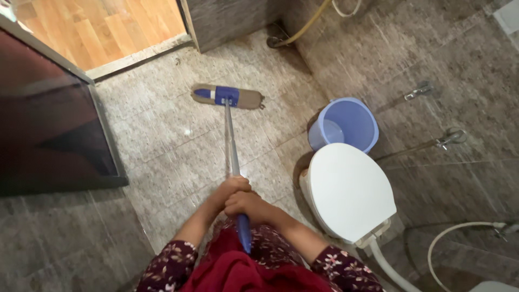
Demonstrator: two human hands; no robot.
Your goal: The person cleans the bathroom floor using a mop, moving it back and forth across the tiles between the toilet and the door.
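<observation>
Small bathroom seen from above. Mottled grey-brown tiled floor [178, 140] and matching tiled walls [448, 54]. White toilet [348, 192] with lid closed at right, a blue bucket [344, 125] just behind it. Metal taps [424, 91] on the right wall, a white hose [459, 232] curving below them. Dark door [48, 135] open at left; beyond the threshold, a warm wooden floor [102, 27]. Soft, even light.
</observation>
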